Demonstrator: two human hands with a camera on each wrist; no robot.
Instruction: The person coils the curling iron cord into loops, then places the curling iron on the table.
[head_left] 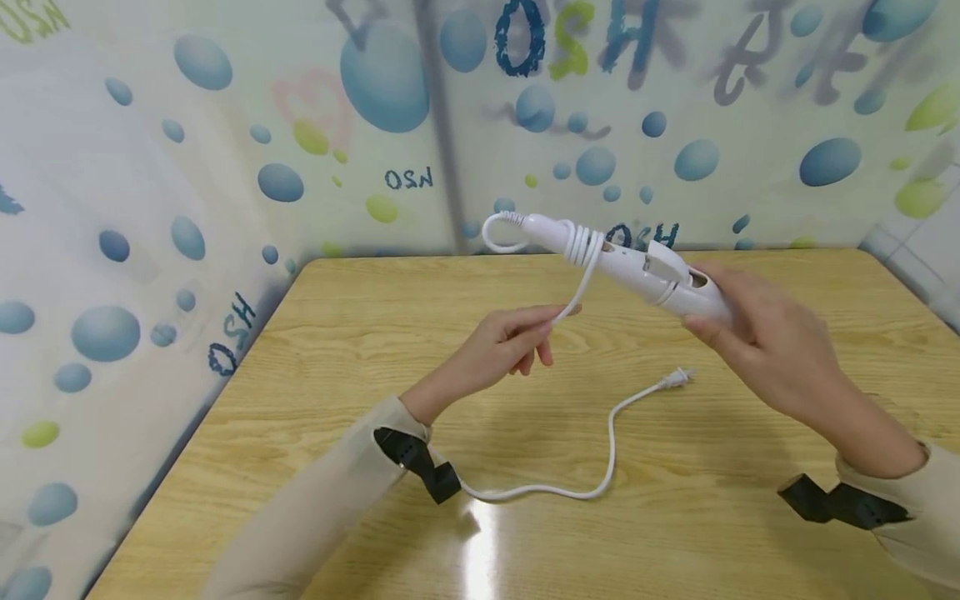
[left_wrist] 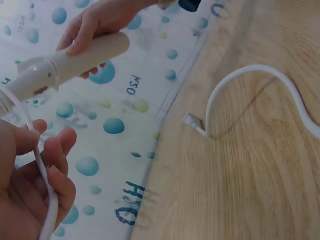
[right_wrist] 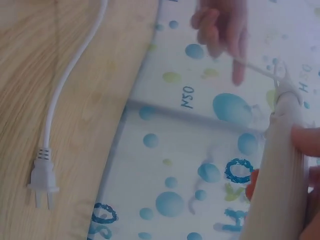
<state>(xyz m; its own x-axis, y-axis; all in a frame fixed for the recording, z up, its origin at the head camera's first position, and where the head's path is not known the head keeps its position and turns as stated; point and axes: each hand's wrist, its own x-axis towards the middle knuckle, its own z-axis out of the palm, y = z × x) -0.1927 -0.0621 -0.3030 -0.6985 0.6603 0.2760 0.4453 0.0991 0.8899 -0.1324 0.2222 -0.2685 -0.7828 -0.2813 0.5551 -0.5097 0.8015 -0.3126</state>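
Note:
Held up over the table is a white curling iron (head_left: 626, 268), tilted with its cord end toward the upper left. My right hand (head_left: 783, 346) grips its thick end; the left wrist view shows the fingers wrapped round that smooth body (left_wrist: 95, 52). Several turns of the white power cord (head_left: 583, 243) circle the narrow handle. My left hand (head_left: 510, 342) pinches the cord between thumb and forefinger, just below those turns, and the strand runs taut up to the handle. From that hand the cord drops to the tabletop, ending in a two-pin plug (head_left: 677, 378).
The wood-grain table (head_left: 300, 400) meets a wall covering with blue and green bubbles (head_left: 384, 79) at its back and left. The loose cord (head_left: 540, 490) curves across the tabletop under both arms. Black wrist cameras (head_left: 420, 462) sit on the sleeves.

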